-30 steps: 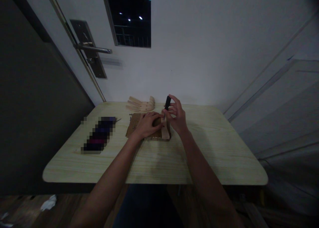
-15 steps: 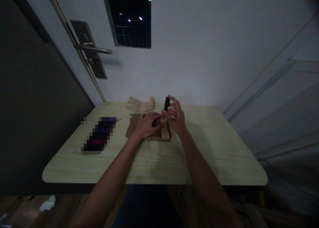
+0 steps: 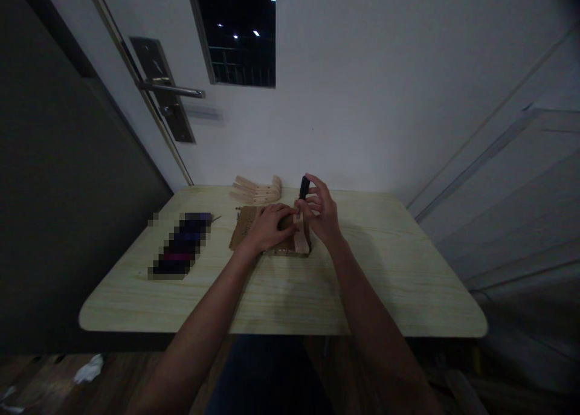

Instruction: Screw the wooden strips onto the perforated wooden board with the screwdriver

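My right hand (image 3: pixel 322 214) is closed round a screwdriver with a black handle (image 3: pixel 304 188), held upright with its tip down on a pale wooden strip (image 3: pixel 300 240). The strip lies on a brown perforated board (image 3: pixel 244 228) at the middle of the table. My left hand (image 3: pixel 267 226) lies palm down on the board and strip, fingers curled against the strip beside the screwdriver's tip. What the tip touches is hidden by my fingers.
A stack of curved pale wooden pieces (image 3: pixel 256 190) lies behind the board near the wall. A dark, blurred-out object (image 3: pixel 180 252) sits on the pale wooden table (image 3: pixel 385 282) at the left. A door with a metal handle (image 3: pixel 174 90) stands at the far left.
My right hand's fingers have shifted slightly on the screwdriver's handle. My left hand and the board have stayed in place.
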Demonstrator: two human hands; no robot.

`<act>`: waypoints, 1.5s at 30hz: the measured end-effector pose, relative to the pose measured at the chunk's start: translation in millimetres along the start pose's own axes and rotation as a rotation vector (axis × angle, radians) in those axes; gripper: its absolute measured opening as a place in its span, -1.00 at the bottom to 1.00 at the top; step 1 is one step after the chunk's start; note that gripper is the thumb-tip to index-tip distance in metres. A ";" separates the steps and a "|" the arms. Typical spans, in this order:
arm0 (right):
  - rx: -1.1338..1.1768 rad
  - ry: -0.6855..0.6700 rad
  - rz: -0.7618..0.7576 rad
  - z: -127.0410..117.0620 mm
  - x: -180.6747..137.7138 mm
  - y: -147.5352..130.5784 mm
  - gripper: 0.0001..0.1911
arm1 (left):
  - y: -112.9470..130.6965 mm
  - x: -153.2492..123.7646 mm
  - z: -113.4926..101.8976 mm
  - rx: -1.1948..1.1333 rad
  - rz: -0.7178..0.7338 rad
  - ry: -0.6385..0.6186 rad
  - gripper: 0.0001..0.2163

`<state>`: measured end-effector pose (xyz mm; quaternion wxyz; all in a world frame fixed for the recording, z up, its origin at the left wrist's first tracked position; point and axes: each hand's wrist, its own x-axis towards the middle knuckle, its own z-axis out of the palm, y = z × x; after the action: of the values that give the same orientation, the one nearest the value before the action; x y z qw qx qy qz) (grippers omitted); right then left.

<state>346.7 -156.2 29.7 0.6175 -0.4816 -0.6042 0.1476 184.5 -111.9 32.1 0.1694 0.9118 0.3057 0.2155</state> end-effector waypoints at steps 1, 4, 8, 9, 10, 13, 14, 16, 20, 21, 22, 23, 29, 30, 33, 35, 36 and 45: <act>-0.010 0.006 0.000 0.5 0.3 1.1 -0.41 | -0.2 0.0 0.2 0.000 -0.001 0.002 -0.62; -0.015 0.026 0.004 0.6 0.2 2.0 -0.40 | -0.9 0.0 0.7 0.005 0.002 0.010 -0.62; 0.033 0.006 -0.013 -1.9 -1.6 -2.8 -0.43 | 0.1 -0.2 -0.2 0.009 0.000 0.007 -0.64; 0.042 -0.007 -0.016 -2.7 -2.0 -4.0 -0.44 | 0.7 -0.3 -0.8 0.011 -0.006 0.004 -0.64; 0.046 -0.017 -0.015 -3.4 -2.2 -4.9 -0.44 | 1.3 -0.4 -1.3 0.012 -0.011 0.001 -0.64; 0.022 -0.022 -0.003 -4.1 -2.0 -4.5 -0.42 | 2.4 -0.6 -2.1 0.007 -0.016 -0.001 -0.63; 0.007 -0.017 -0.002 -3.9 -1.6 -3.5 -0.41 | 2.4 -0.6 -2.0 0.003 -0.016 -0.001 -0.63; -0.028 -0.002 -0.007 -2.9 -0.7 -1.1 -0.40 | 1.8 -0.6 -1.4 0.000 -0.015 0.000 -0.62; -0.047 0.020 -0.011 -0.6 0.6 2.4 -0.36 | 0.9 0.0 -0.5 0.004 -0.010 0.003 -0.62; -0.045 0.026 -0.016 -0.3 0.6 2.7 -0.36 | 1.0 0.1 -0.5 0.006 -0.010 0.003 -0.62; -0.045 0.031 -0.023 -0.2 0.5 2.6 -0.36 | 1.1 0.2 -0.7 0.008 -0.012 0.003 -0.62; -0.047 0.032 -0.029 -0.4 0.3 2.2 -0.37 | 1.3 0.4 -0.9 0.009 -0.014 0.001 -0.62; 0.003 -0.022 -0.028 -4.2 -1.4 -4.0 -0.43 | 0.3 0.3 -0.8 0.000 -0.001 0.001 -0.62; 0.016 -0.027 -0.016 -4.5 -1.5 -4.7 -0.43 | -0.1 0.2 -0.6 0.001 -0.003 0.002 -0.62; 0.018 -0.022 0.021 -4.6 -1.0 -4.7 -0.42 | -0.7 0.0 -0.2 0.006 -0.008 0.005 -0.62; 0.000 -0.007 0.021 -4.0 -0.3 -3.0 -0.42 | -0.5 0.0 -0.3 0.007 -0.008 0.007 -0.63; -0.009 0.002 0.013 -3.6 0.0 -1.9 -0.42 | -0.2 0.1 -0.4 0.005 -0.009 0.008 -0.63; -0.047 0.011 -0.006 -1.9 1.4 4.6 -0.41 | 0.1 0.0 -0.7 0.012 -0.012 -0.002 -0.62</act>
<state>350.5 -153.6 27.3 0.6096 -0.4950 -0.6057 0.1287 184.1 -111.9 32.8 0.1655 0.9112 0.3122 0.2118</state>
